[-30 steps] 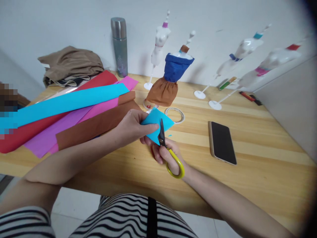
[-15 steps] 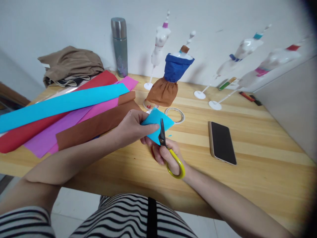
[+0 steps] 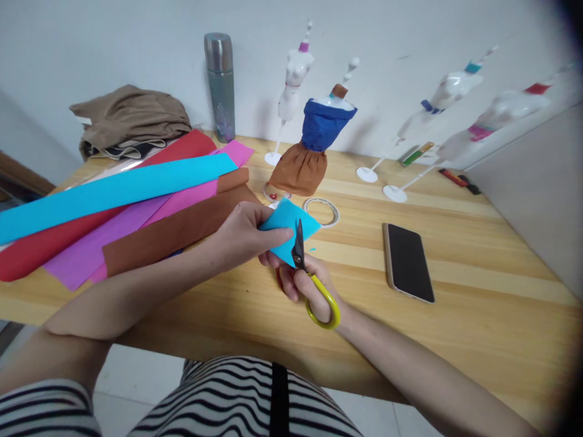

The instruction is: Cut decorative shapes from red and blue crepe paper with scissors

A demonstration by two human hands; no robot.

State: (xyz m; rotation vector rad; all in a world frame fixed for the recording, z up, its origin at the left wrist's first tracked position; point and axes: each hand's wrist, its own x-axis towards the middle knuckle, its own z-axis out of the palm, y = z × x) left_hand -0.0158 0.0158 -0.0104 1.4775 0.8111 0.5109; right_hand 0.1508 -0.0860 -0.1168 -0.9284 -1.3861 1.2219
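My left hand (image 3: 248,230) pinches a folded turquoise piece (image 3: 286,217) between thumb and fingers above the table. Yellow-handled scissors (image 3: 322,300) are in my right hand (image 3: 314,285), with its fingers around and through the handles. The dark blades point away from me and lie over the lower right part of the turquoise piece. How far the blades are apart is hard to tell. A tiny turquoise scrap (image 3: 312,249) lies on the table just right of the blades.
Coloured strips (image 3: 113,188) and brown cloth (image 3: 132,118) lie at the left. A bottle (image 3: 221,91) stands behind. Several mannequins line the back, one wearing a blue top (image 3: 325,124) and brown skirt (image 3: 300,170). A tape roll (image 3: 336,213) and a phone (image 3: 410,262) are on the table (image 3: 492,303).
The fingers of my right hand and the scissor blades have shifted very slightly. My left hand and the turquoise piece look the same.
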